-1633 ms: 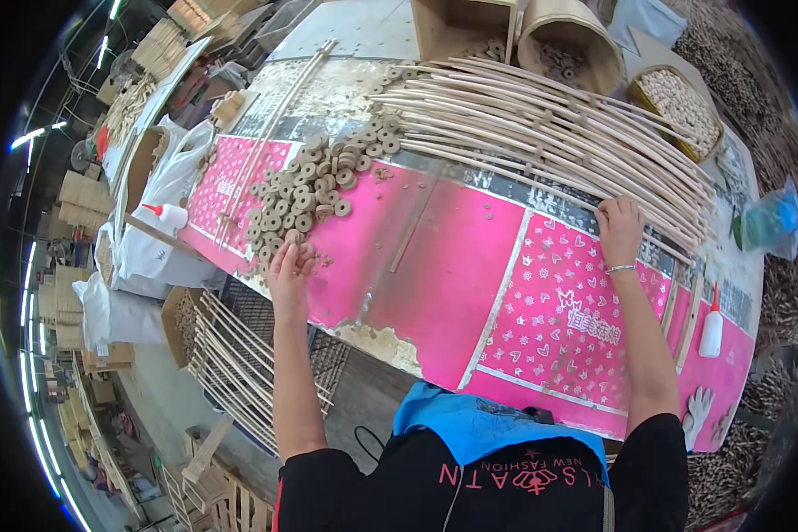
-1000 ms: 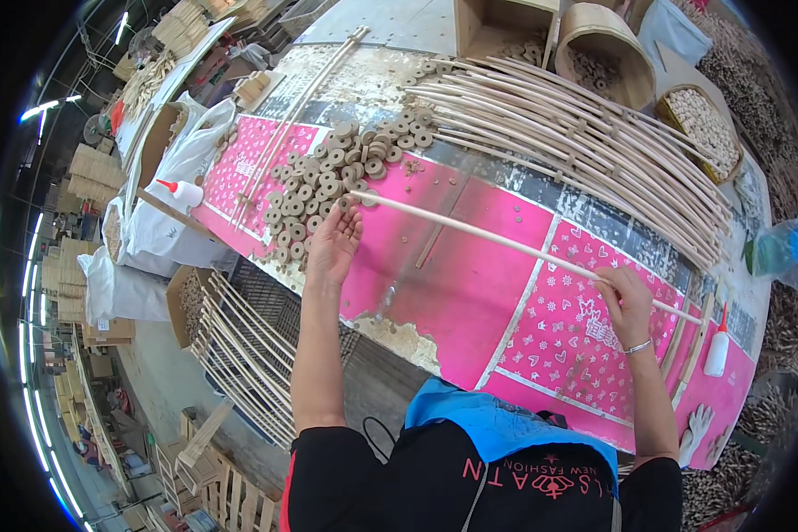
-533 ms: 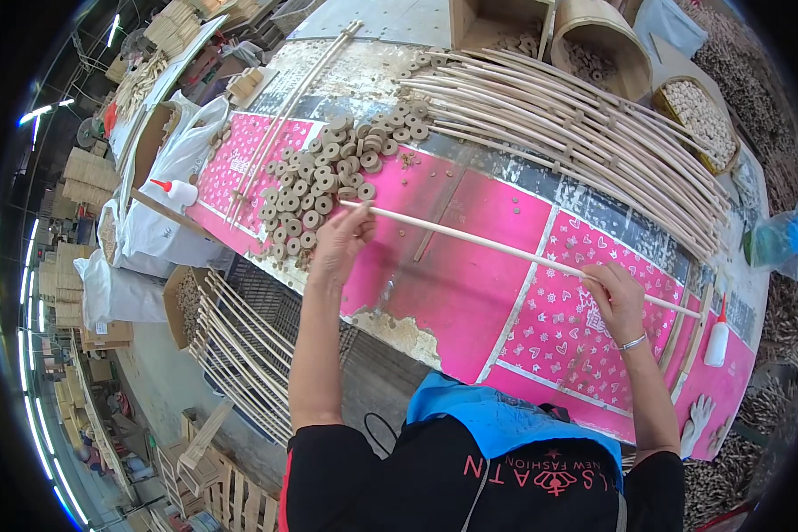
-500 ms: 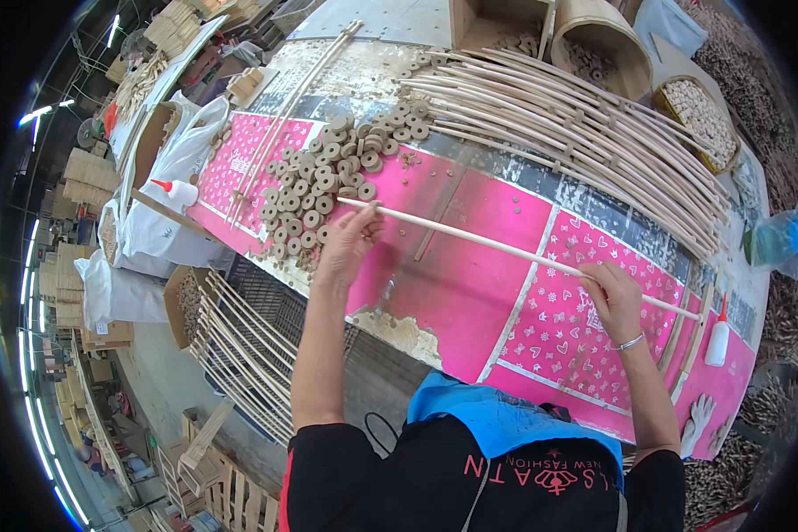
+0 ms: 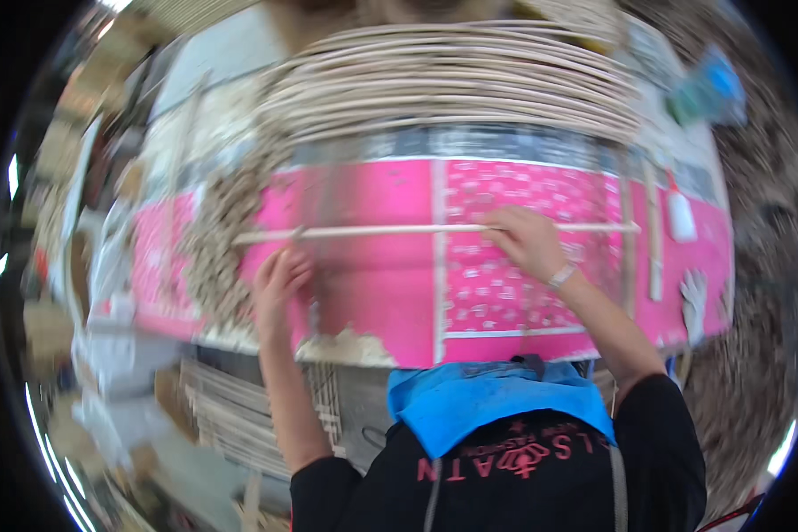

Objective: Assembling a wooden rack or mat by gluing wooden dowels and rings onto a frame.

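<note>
A long, pale wooden rod (image 5: 372, 231) lies crosswise in front of me, over the pink covering of the work table (image 5: 377, 301). My right hand (image 5: 528, 244) is closed on it, right of its middle, the fingers pinching it from above. Close to the rod's left part is my left hand (image 5: 284, 277), its fingers curled and smeared by motion. Whether it touches the rod is unclear. Beside that hand, to its left, is a heap of grey-brown discs (image 5: 224, 239); the rod's left end reaches this heap.
A row of wooden rods (image 5: 452, 84) lies along the far side. At right are a white bottle with a red tip (image 5: 680, 213), a flat strip (image 5: 653, 230), a glove (image 5: 693, 306) and a blue-green plastic bag (image 5: 708, 89). More rods (image 5: 239, 412) lie below the table's left edge.
The view has swung round and blurred, and the rod now runs level rather than slanting. My left hand, earlier pinching near the rod's left end, now sits lower beside it. My right hand keeps its hold.
</note>
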`<state>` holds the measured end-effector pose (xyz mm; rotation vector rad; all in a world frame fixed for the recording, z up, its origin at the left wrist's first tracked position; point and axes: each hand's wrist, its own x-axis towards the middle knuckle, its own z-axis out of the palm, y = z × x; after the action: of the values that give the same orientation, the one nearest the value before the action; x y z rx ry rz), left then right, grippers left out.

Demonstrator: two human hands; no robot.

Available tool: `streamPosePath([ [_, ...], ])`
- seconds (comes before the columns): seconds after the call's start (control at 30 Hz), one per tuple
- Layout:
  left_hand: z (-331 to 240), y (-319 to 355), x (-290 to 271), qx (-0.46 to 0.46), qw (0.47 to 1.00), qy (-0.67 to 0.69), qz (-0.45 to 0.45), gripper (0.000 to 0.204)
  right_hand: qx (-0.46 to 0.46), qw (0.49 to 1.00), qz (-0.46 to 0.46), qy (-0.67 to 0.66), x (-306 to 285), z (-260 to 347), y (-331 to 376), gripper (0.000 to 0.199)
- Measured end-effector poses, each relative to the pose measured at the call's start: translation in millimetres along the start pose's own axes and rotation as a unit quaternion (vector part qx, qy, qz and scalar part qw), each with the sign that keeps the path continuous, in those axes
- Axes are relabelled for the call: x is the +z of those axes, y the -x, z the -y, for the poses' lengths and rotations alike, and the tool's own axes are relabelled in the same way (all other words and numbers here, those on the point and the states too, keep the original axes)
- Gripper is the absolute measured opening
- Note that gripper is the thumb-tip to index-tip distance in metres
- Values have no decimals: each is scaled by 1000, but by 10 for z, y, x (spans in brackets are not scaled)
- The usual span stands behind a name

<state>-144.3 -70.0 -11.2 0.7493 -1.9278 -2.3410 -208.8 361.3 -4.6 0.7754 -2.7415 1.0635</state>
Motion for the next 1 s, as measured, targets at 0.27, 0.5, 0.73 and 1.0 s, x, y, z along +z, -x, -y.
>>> streamPosePath([
  [0.27,-284,-51,391,443,667,-600,-2,50,-3,1000,-13,10,46,-187,16,19],
  [0.5,-353,-52,590,332,746,-559,145,41,38,999,-17,27,1,-117,373,17],
  [0.73,-519,-310,1703,397,715,-545,185,71,45,995,-88,-14,34,104,911,14],
  [1.0,-390,-1450,2862,550,525,-629,164,100,68,992,-100,-45,80,185,898,11],
])
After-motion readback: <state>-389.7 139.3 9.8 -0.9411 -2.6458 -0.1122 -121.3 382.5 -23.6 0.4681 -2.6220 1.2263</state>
